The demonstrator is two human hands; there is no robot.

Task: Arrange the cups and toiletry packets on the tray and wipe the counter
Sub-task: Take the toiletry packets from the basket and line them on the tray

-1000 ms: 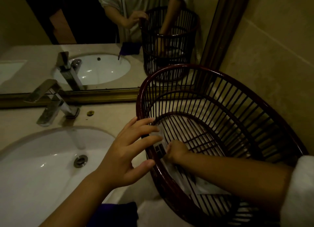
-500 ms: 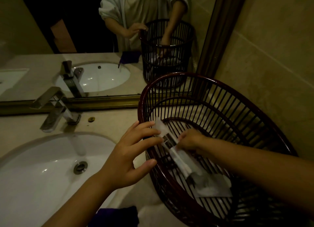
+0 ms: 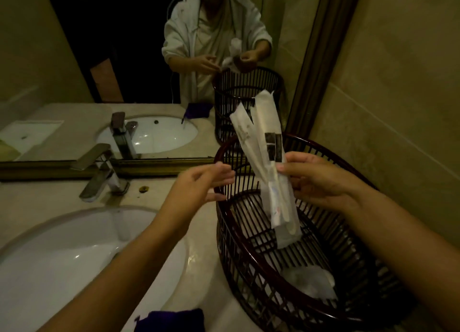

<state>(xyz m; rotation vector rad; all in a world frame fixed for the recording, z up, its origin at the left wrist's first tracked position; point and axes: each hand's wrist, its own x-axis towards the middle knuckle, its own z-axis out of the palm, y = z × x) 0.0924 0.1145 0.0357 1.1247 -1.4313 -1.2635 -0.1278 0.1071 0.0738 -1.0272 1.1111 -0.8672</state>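
Observation:
My right hand (image 3: 315,180) grips a bunch of long white toiletry packets (image 3: 263,152) and holds them upright above a dark slatted basket (image 3: 251,259) at the right of the counter. My left hand (image 3: 199,185) hovers just left of the packets, over the basket's rim, fingers apart and holding nothing. More pale wrappers (image 3: 308,282) lie at the basket's bottom. A purple cloth (image 3: 171,320) rests at the counter's near edge.
A white oval sink (image 3: 74,259) fills the left of the beige counter (image 3: 39,200), with a chrome tap (image 3: 99,170) behind it. A mirror (image 3: 124,58) runs along the back and a tiled wall (image 3: 398,95) closes the right side.
My right hand has lifted the packets out of the basket and up above its rim. My left hand has come off the rim and moved up toward the packets.

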